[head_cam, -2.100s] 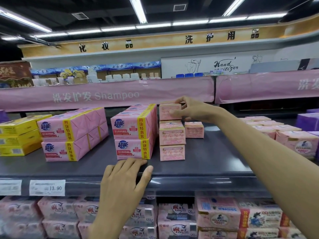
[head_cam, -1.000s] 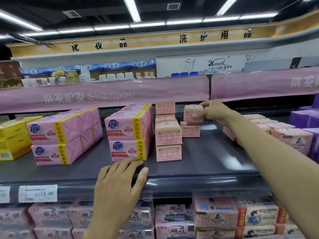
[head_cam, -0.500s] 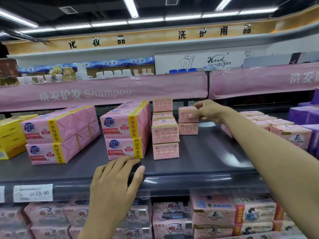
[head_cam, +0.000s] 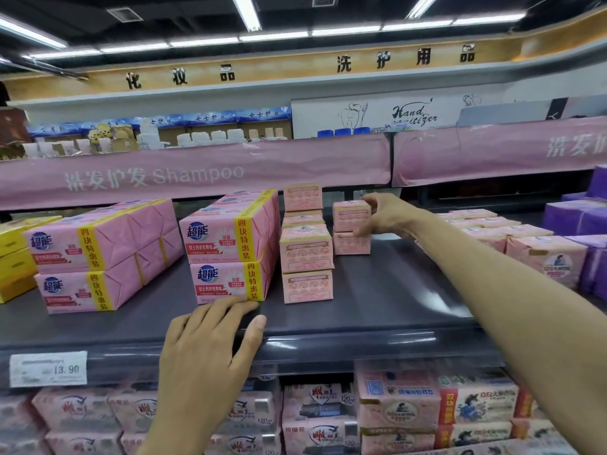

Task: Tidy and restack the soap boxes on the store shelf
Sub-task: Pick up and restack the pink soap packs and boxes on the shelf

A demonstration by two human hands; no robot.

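On the dark shelf (head_cam: 377, 290) stands a column of small pink soap boxes (head_cam: 307, 251), with one more box (head_cam: 303, 196) on top at the back. To its right, a small pink box (head_cam: 350, 215) sits on another box (head_cam: 350, 243). My right hand (head_cam: 386, 215) reaches in from the right and grips the upper box of that pair, thumb on its top and fingers down its right side. My left hand (head_cam: 210, 346) rests flat on the shelf's front edge with fingers straight, just below the four-pack stack.
Two stacks of large pink four-pack soap bundles (head_cam: 230, 247) (head_cam: 98, 254) stand to the left, with yellow packs (head_cam: 14, 254) at the far left. Pink wrapped soaps (head_cam: 525, 251) and purple packs (head_cam: 581, 218) fill the right. A price tag (head_cam: 48, 368) hangs on the rail; more soap lies below.
My right hand left the top of the tall column, carried a small pink box to the right and set it on the lone box there. The left hand stayed on the shelf edge.
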